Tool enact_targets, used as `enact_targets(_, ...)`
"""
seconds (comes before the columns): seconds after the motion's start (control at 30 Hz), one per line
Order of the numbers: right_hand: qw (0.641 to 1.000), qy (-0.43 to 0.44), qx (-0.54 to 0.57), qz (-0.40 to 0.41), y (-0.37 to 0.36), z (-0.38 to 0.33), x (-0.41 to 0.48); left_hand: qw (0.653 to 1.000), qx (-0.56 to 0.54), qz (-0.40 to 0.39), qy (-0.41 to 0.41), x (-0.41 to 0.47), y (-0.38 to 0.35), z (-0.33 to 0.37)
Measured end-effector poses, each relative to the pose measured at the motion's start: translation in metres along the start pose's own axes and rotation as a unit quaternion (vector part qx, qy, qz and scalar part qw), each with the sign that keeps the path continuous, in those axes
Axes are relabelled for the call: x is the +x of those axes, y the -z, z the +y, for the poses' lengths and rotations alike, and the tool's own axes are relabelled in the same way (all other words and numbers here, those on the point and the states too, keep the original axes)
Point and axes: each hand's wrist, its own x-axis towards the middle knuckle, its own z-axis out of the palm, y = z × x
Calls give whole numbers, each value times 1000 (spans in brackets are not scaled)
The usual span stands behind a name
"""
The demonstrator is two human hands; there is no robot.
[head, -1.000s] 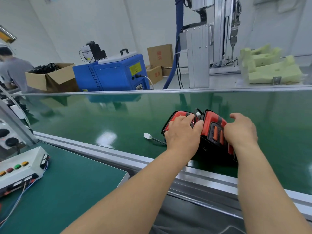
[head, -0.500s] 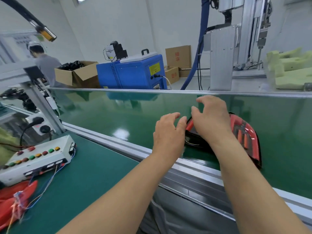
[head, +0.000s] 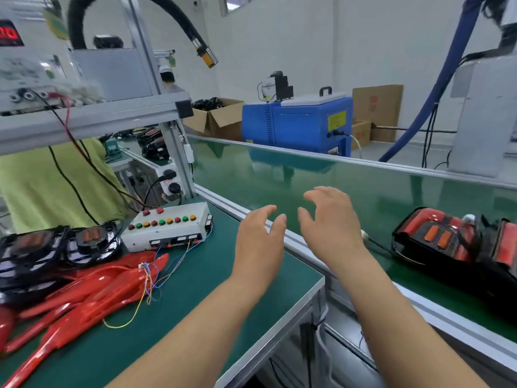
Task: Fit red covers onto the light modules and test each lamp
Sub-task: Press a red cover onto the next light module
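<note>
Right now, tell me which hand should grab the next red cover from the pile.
Probably left. The left hand is empty and on the side of the red covers; the right hand, also empty, hangs over the conveyor edge, farther away.

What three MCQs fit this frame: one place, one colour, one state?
1. Where do the assembled lamps at the right lie?
A. on the green conveyor belt
B. in a cardboard box
C. on top of the blue machine

2. What colour are the loose covers piled on the bench?
A. blue
B. red
C. yellow

3. What state are the hands in?
A. one grips a cover
B. one presses a button
C. both hold nothing, fingers loosely spread

Key:
1 A: they rest directly on the belt surface.
2 B: the pile is glossy red.
3 C: the left hand and right hand hover near the bench edge, touching nothing.
</note>
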Motion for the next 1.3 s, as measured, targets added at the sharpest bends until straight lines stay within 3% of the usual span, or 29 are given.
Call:
enact_targets(0.57, 969, 165, 43, -180, -124, -150, -34, 981, 31, 167, 96, -15, 149, -94)
enact_targets(0.97, 932, 266, 85, -232, -184, -239, -67, 949, 64, 266, 159, -49, 238, -141)
enact_targets(1.3, 911, 303, 131, -247, -223, -280, -95, 932, 74, 295, 196, -73, 280, -176)
